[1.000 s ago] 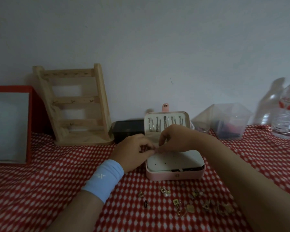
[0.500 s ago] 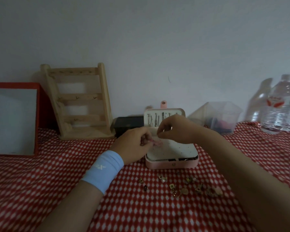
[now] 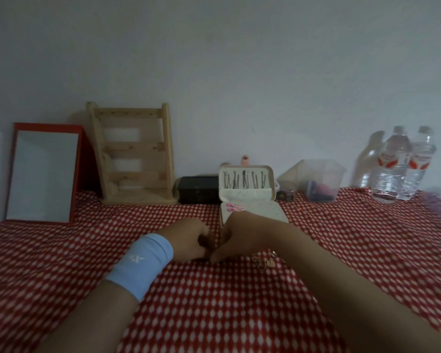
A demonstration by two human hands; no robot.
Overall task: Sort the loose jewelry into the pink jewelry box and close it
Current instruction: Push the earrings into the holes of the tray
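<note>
Pink-cased and open, the pink jewelry box [image 3: 250,198] stands on the red-and-white cloth-covered surface [image 3: 61,250] with its lid upright.

- Lid interior: a row of silver pieces [image 3: 245,180] hangs across it.
- Base: a white perforated panel [image 3: 261,212] with one small pink piece [image 3: 234,207] at its rear left corner.
- Loose jewelry [image 3: 265,262]: a few small gold-toned pieces lie just in front of the box, partly hidden by the right forearm.
- Left hand [image 3: 191,240] and right hand [image 3: 237,238]: both are in front of the box with knuckles up and fingertips meeting low on the cloth. Each grip is narrow with the fingers curled. I cannot tell whether either holds a piece.
- The visible loose pieces lie outside both grips, just right of the right hand.
- A blue wristband [image 3: 143,263] is on the left wrist.
- Left of the box: a black box [image 3: 197,190], then a wooden rack [image 3: 135,156].
- Right of the box: a clear tub [image 3: 318,179] with dark and pink contents, then water bottles [image 3: 402,164].
</note>
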